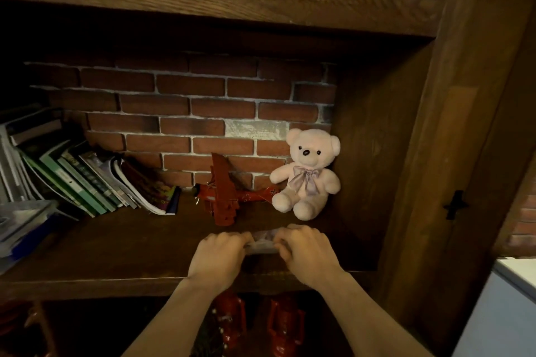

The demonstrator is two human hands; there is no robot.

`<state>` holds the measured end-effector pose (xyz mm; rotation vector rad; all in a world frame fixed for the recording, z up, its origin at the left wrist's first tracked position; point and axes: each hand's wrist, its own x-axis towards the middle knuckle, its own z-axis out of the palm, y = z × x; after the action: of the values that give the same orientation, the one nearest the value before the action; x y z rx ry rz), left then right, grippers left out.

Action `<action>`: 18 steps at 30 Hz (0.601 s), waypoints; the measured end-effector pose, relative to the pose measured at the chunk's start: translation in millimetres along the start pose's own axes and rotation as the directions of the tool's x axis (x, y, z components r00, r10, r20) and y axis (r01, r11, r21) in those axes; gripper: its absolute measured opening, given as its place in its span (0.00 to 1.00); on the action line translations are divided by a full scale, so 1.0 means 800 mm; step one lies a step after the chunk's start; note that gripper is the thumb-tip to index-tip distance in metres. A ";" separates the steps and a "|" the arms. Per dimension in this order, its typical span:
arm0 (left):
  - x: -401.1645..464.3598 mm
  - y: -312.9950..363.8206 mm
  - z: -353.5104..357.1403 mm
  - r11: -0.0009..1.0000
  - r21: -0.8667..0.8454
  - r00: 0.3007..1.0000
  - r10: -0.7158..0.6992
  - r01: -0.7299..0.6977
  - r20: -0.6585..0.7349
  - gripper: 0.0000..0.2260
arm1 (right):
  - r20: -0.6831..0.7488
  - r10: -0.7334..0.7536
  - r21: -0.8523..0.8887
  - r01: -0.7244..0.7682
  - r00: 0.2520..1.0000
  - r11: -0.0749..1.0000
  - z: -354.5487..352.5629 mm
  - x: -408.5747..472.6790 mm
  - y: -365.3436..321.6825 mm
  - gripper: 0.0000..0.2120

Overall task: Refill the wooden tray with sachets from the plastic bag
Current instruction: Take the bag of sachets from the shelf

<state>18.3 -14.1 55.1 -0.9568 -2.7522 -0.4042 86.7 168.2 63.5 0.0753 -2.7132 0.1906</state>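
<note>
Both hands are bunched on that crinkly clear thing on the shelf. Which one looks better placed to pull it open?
Probably the right hand: its fingers curl over the top edge of the plastic bag, while the left hand clamps the other end like an anchor. It is a close call; both grip it, and blur hides the bag's mouth.

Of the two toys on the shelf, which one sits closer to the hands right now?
The red model plane: it sits just behind the left hand. The pink teddy bear sits farther back in the right corner.

Bare shelf board (116,243) left of both hands, red toy plane (223,197) and teddy bear (307,174) just behind, leaning books (87,180) far left, cabinet side wall (365,153) right.
</note>
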 end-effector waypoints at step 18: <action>-0.023 0.032 -0.133 0.997 0.075 0.962 0.021 -0.001 -0.272 0.10 | -0.246 0.021 0.025 -0.016 0.969 1.000 -0.121 0.005 -0.047 0.08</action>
<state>58.9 -39.6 154.8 -0.8293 -2.4938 -0.3956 125.5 144.7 157.2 0.0307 -2.4649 0.2210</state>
